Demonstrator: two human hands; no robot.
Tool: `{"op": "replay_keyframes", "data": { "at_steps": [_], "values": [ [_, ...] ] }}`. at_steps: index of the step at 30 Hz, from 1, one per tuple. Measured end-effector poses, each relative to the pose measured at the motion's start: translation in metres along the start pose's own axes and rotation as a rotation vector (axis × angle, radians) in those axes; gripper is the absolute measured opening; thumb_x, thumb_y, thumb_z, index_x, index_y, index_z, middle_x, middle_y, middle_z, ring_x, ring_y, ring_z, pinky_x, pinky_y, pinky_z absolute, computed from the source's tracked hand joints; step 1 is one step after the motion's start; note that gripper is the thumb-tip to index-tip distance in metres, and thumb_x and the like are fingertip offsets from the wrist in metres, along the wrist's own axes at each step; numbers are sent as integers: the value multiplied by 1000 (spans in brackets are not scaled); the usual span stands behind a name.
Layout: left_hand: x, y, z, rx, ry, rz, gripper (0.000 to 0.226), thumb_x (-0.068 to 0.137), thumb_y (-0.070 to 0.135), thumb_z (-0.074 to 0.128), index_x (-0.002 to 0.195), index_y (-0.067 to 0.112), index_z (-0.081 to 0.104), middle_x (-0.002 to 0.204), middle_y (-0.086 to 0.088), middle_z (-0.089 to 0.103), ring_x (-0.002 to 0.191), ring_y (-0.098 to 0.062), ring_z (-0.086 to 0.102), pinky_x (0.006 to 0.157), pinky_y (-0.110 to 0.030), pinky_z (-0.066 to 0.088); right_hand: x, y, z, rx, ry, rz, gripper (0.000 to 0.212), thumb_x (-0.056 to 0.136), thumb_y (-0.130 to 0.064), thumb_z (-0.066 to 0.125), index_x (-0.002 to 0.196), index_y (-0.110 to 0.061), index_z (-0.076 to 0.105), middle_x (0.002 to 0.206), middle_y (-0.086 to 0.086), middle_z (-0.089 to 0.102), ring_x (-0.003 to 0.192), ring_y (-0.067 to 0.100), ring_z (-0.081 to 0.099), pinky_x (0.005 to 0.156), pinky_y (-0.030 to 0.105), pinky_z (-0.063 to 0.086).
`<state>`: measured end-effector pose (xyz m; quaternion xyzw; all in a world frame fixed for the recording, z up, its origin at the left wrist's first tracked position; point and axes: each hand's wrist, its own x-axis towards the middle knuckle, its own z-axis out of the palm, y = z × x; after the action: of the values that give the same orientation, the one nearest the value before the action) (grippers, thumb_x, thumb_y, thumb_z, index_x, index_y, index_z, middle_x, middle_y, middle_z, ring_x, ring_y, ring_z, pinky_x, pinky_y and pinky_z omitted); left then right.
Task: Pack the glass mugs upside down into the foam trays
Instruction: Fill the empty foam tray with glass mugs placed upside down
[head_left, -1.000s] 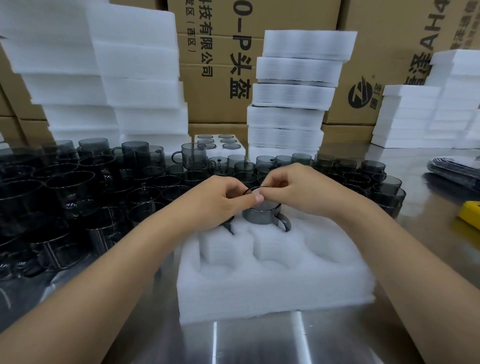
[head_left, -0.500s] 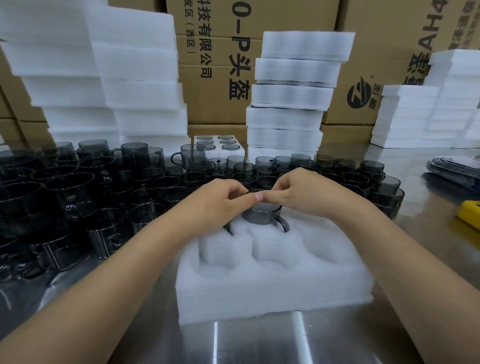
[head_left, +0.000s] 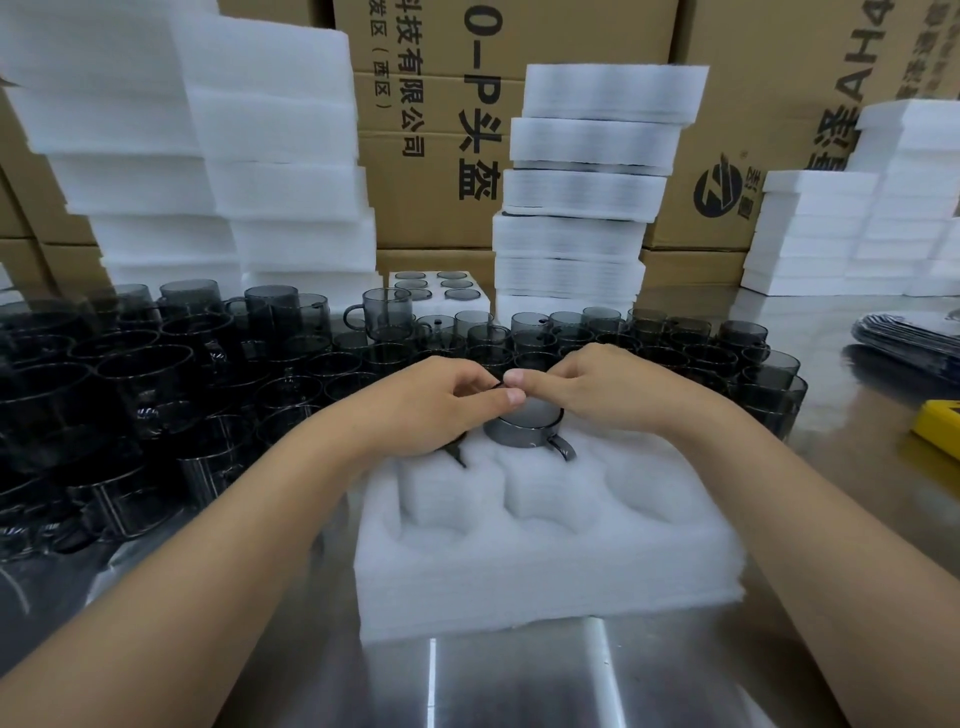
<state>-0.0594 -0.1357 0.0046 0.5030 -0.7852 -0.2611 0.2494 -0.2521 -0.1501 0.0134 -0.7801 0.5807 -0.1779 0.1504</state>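
A white foam tray (head_left: 545, 582) with round pockets lies in front of me on the steel table. One smoky glass mug (head_left: 524, 431) sits upside down in the middle pocket of the far row, with its handle pointing toward me. My right hand (head_left: 608, 389) curls over its base from the right. My left hand (head_left: 431, 405) covers the far left pocket, where only the handle of a second mug (head_left: 460, 458) shows beneath it. Both thumbs and forefingers meet just above the middle mug. The near pockets hold nothing.
Several loose dark glass mugs (head_left: 156, 374) crowd the table at left and behind the tray. A filled tray (head_left: 439, 288) and foam tray stacks (head_left: 587, 182) stand before cardboard boxes (head_left: 431, 104). At right lie a yellow object (head_left: 940, 431) and flat dark packets (head_left: 909, 338).
Both hands stay over the far row of the tray. The fingertips have drawn slightly closer together; the middle mug has not moved.
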Motion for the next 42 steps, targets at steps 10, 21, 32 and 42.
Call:
{"op": "replay_keyframes", "data": {
  "at_steps": [10,21,32,42],
  "values": [
    [-1,-2,-10,-40,-142,-38,22,95,48,48,112,41,61,113,28,58,105,11,49,83,-8,33,-2,7,-4,139,-108,-32,92,59,-88,36,109,-21,71,123,7,64,119,22,56,103,39,42],
    [-5,-3,-7,76,-189,-13,46,85,55,59,129,40,51,121,28,54,108,5,53,92,-19,43,6,13,2,29,-133,-83,71,49,-93,45,77,-30,64,60,-17,57,55,1,49,56,20,38],
    [-4,-6,-3,13,-161,-28,48,79,53,68,124,39,55,113,24,61,99,0,61,86,-26,51,7,12,0,37,-208,-106,39,60,-79,58,72,-42,64,72,-20,65,62,-4,56,63,23,41],
    [-4,-7,-4,-10,-154,-31,51,80,50,68,127,39,54,115,27,60,98,5,61,83,-20,47,-8,4,-20,-212,179,35,50,89,-65,41,74,-23,63,67,-4,61,64,11,55,54,27,39]
  ]
}}
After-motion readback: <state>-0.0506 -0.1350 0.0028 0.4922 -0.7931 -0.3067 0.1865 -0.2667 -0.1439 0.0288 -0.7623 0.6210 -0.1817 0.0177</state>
